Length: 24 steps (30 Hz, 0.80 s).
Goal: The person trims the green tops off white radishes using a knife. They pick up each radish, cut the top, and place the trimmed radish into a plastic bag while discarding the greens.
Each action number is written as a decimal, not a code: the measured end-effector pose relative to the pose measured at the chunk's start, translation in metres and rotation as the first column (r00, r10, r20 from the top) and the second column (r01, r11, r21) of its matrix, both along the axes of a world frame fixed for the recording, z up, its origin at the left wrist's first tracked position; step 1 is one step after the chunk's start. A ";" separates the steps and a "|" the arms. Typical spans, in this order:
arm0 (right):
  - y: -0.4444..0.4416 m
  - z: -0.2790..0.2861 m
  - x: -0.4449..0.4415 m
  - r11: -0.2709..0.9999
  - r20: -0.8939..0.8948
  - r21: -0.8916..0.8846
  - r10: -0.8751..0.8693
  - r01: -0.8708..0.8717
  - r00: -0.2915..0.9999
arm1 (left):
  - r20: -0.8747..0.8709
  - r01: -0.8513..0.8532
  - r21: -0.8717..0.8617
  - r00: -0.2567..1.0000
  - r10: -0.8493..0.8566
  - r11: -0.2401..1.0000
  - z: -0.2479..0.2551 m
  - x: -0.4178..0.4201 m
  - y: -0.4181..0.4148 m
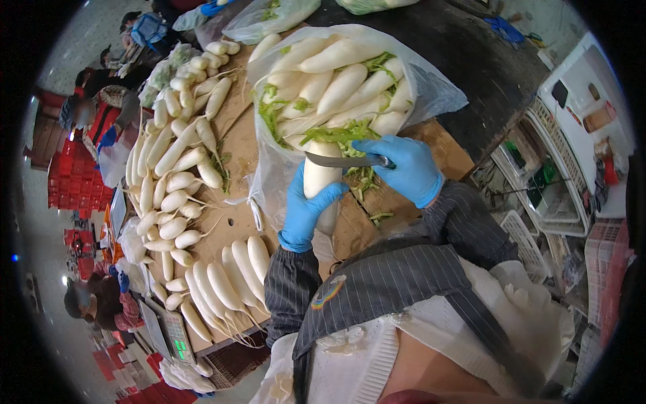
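My left hand (307, 204), in a blue glove, grips a white daikon radish (323, 174) with its leafy end pointing away from me. My right hand (404, 169), gloved alike, holds a knife (335, 160) by its dark handle. The blade lies across the radish just below its green leaf stalks (340, 133). Right behind it a clear plastic bag (439, 96) gapes, full of daikons (343, 88) with trimmed and leafy tops. Cut green scraps (364, 189) lie on the board below my right hand.
Many loose daikons (174, 199) cover the left of the wooden table (242, 212); a row of larger ones (222, 285) lies nearer me. A digital scale (171, 331) stands at the table's left edge. People (101, 298) are beyond it. White plastic crates (525, 245) stand at right.
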State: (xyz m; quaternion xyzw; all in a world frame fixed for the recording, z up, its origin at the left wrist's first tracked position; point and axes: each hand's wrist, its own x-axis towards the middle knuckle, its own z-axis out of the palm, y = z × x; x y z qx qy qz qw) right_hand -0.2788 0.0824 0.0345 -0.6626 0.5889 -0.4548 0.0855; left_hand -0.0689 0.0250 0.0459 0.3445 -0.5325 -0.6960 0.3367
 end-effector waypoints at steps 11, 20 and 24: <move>0.003 -0.029 -0.012 0.999 -0.008 0.030 -0.020 0.020 1.000 | 0.063 0.115 -0.051 0.992 -0.112 0.992 -0.010 0.001 0.008; 0.015 -0.049 -0.014 0.747 0.719 0.396 0.110 -0.534 0.686 | -0.501 -0.105 0.132 0.851 0.158 0.986 -0.009 0.018 -0.015; 0.014 -0.043 0.017 0.639 0.934 0.162 0.147 -0.752 0.326 | -0.676 -0.029 0.191 0.721 0.153 0.981 -0.013 -0.007 -0.018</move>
